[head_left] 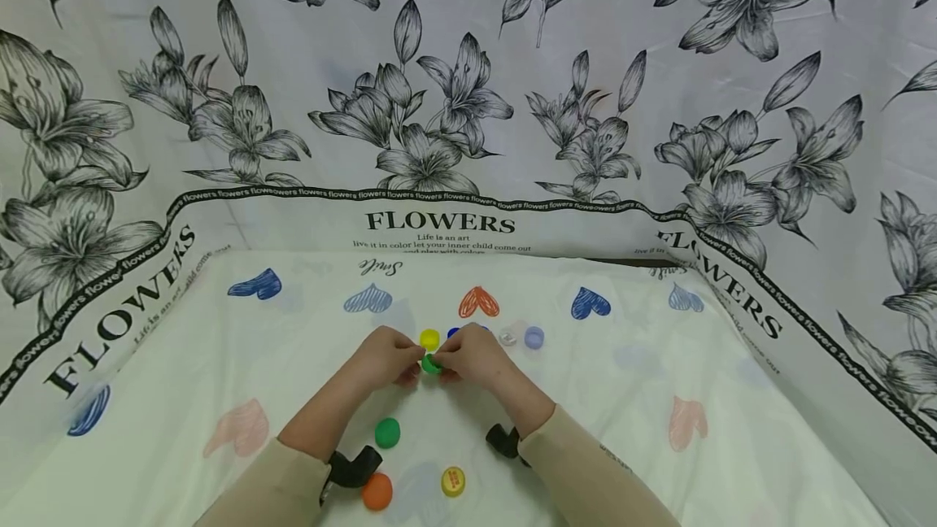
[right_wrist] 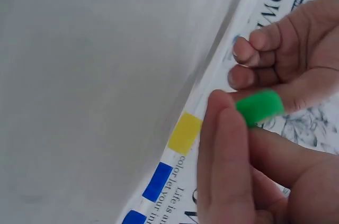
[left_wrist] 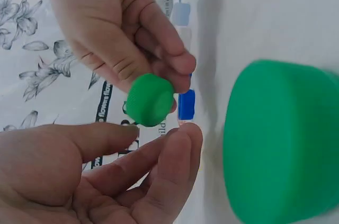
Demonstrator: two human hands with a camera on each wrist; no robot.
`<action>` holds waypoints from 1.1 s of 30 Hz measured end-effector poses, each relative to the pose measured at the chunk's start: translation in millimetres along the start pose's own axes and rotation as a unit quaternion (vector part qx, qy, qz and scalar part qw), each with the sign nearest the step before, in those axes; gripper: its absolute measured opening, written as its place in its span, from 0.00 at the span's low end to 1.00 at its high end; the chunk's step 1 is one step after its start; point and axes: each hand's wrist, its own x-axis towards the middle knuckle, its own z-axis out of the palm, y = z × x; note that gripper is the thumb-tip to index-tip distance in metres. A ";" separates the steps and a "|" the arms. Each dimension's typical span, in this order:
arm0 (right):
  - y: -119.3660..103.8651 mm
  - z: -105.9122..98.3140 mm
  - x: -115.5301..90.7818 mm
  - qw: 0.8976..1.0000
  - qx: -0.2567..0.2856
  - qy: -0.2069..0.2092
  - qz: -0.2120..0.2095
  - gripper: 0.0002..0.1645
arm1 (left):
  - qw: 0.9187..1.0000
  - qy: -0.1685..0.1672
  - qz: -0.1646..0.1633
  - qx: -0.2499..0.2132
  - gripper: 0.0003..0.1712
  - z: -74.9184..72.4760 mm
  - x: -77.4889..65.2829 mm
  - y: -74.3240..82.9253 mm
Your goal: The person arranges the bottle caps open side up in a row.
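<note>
Between thumb and fingers, my right hand [head_left: 479,356] pinches a small green bottle cap [head_left: 431,364] with a ribbed side. The left wrist view shows that cap [left_wrist: 150,100] just beyond my left hand [left_wrist: 106,176], whose thumb and fingers are spread apart with a gap between them. In the head view my left hand [head_left: 388,358] is close against the cap's left side. A yellow cap [head_left: 429,339] sits just behind the hands. Blue caps [right_wrist: 158,181] continue the row, partly hidden by my right hand in the head view.
A clear cap [head_left: 507,337] and a pale blue cap [head_left: 534,337] extend the row rightward. Nearer me lie another green cap [head_left: 387,433], an orange cap [head_left: 376,492] and a yellow cap with red print [head_left: 453,481]. A heart-printed white cloth [head_left: 293,381] covers the table.
</note>
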 end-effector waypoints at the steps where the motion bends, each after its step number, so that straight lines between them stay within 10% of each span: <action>1: 0.1 -1.0 0.6 1.000 0.005 0.002 0.001 0.07 | 1.000 0.001 -0.001 0.001 0.13 -0.8 0.3 -0.5; 33: -5.5 -7.0 -6.4 0.995 -0.070 -0.070 -0.014 0.24 | 1.000 -0.017 -0.020 -0.004 0.08 -9.0 7.5 -6.2</action>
